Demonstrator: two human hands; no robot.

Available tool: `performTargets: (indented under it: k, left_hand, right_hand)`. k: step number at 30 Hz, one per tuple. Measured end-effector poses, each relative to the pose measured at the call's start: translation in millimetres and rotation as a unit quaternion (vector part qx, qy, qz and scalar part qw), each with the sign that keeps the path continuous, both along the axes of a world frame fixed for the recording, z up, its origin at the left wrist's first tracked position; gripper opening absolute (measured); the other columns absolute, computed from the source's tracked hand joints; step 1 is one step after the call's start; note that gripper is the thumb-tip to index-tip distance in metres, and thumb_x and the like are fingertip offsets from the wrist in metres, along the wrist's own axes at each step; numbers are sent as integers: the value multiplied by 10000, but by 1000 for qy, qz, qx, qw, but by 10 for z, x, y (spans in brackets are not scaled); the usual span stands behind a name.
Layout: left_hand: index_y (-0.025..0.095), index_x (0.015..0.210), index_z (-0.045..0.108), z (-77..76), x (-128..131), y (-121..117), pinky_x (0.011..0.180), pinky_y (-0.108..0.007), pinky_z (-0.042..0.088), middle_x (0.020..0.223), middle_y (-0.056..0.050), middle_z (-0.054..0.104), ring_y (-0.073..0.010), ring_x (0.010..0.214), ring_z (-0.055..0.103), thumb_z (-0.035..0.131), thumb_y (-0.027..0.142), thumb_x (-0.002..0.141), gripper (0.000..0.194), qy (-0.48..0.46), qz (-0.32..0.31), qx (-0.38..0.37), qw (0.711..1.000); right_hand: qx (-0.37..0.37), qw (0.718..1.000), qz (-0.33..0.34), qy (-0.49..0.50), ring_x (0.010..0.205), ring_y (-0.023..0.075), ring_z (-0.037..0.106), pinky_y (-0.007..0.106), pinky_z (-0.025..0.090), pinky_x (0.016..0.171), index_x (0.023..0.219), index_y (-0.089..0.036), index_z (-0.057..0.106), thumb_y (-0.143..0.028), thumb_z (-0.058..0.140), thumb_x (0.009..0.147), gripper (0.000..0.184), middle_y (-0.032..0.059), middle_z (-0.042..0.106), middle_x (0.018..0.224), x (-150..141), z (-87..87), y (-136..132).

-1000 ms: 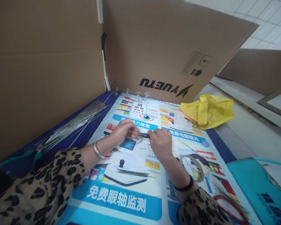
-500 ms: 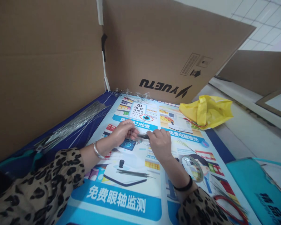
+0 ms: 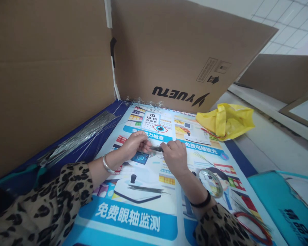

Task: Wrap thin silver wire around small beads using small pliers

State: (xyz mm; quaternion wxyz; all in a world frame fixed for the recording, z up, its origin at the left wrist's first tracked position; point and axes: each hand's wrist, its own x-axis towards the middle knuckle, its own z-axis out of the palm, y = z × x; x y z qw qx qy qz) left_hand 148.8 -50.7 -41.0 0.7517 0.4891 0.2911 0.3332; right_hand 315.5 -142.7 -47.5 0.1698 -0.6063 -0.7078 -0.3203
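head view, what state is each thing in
Left hand, pinching a fine wire piece
Right hand, closed on a dark tool
Silver wires, loosely bundled, lying flat
Teal-handled pliers, handles spread
Yellow bag, crumpled
Printed cardboard panel, standing
Red coil, looped
Silver bangle, worn
Black wristband, worn

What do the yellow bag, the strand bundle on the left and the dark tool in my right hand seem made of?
Yellow bag: probably thin plastic, maybe fabric; faintly glossy, with crisp creases.
Strand bundle: likely bare metal wire; silvery and shiny, its strands thin and mostly straight.
Dark tool: perhaps metal, from its slim shape; too small and partly hidden to tell.
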Motion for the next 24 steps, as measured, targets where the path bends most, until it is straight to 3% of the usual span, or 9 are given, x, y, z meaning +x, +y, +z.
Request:
performTargets:
  k: [24]
  left_hand:
    - [179, 709, 435, -12, 1, 6, 396, -188, 427, 593, -1, 626, -129, 447, 599, 548, 272, 749, 151, -2, -9, 13, 1000]
  right_hand:
    - [-8, 1000, -9, -25, 712, 183, 378, 339, 223, 659, 844, -216, 640, -211, 475, 860, 166, 38, 531, 667, -7, -18, 11]
